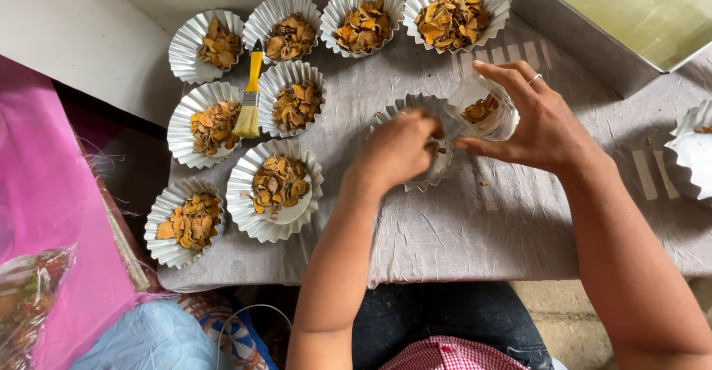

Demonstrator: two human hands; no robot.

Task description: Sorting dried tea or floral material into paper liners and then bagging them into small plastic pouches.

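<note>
Hands meet over a grey cloth [460, 229]. Left hand [397, 151] pinches shut on a fluted white paper cup [419, 110] at the cloth's middle; right hand [538, 121] curls around a clear plastic cup [486, 110] of orange chips. The paper cup looks light, flimsy, easily crushed, so it is best held by its rim.

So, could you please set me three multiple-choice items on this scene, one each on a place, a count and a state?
1. Where does the yellow-handled brush lie?
A. In the metal tray
B. Among the filled paper cups, left of the hands
C. On the floor

2. How many filled cups form the top row?
A. Two
B. Four
C. Six

3. What is in the small clear cup held by the right hand?
A. Nothing
B. Water
C. A few orange-brown chips

Answers: 1 B, it rests between white fluted cups. 2 B, four sit along the far edge. 3 C, chips show through its wall, while the left hand grips a fluted cup.
</note>
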